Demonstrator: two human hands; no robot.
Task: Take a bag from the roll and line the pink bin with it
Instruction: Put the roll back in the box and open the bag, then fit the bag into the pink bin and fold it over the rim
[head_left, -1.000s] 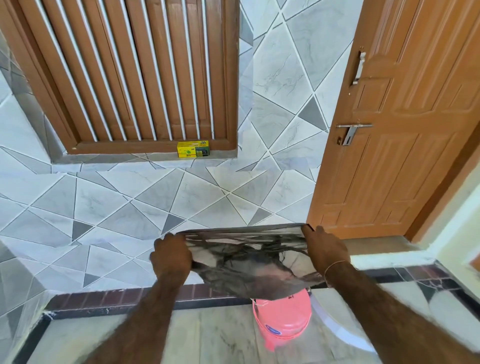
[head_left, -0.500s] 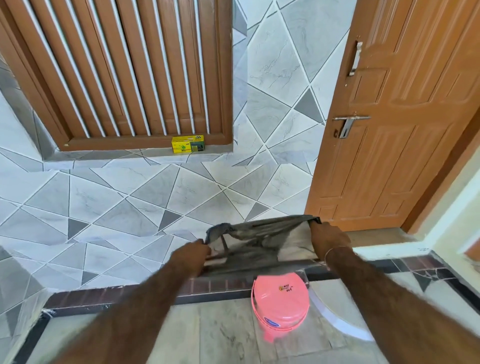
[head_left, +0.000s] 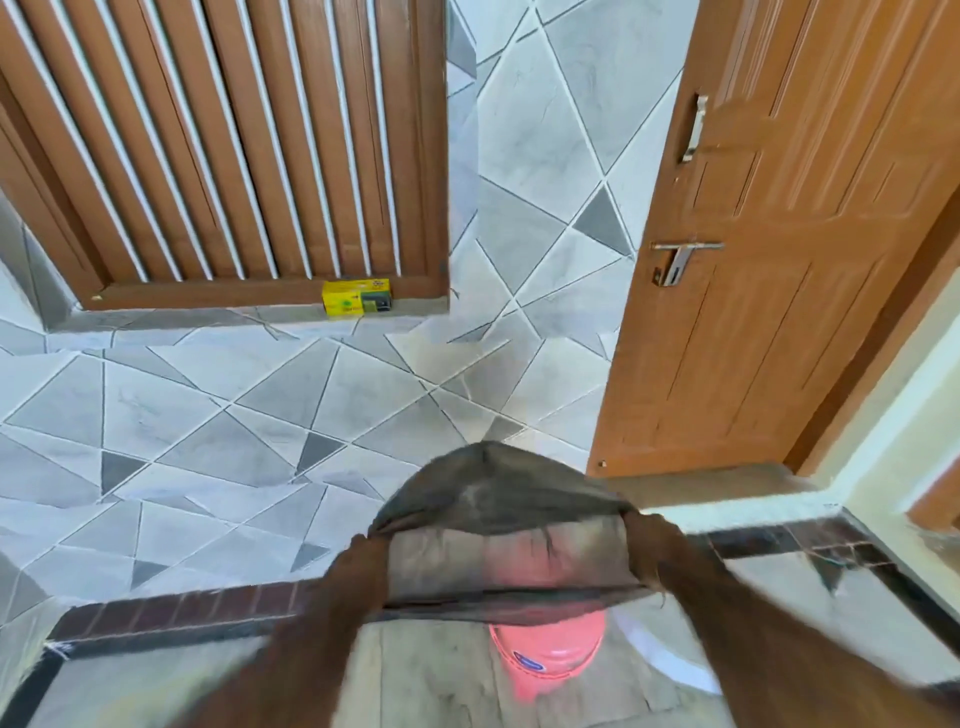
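A thin dark grey bag (head_left: 498, 504) is spread between my hands, its mouth pulled open and puffed with air. My left hand (head_left: 366, 566) grips the bag's left edge and my right hand (head_left: 647, 545) grips its right edge; both are blurred by motion. Directly below the bag stands the pink bin (head_left: 545, 660) on the floor, its top hidden behind the bag and showing faintly pink through the film. The roll of bags is not in view.
A brown wooden door (head_left: 779, 234) stands open at the right. A louvred wooden panel (head_left: 234, 145) fills the upper left, with a yellow box (head_left: 356, 297) on its ledge. Grey tiled wall lies ahead, and a dark tile border (head_left: 182, 610) runs along the floor.
The bag has ballooned open and dropped lower, now covering the top of the pink bin. Both hands moved down and closer to me with it.
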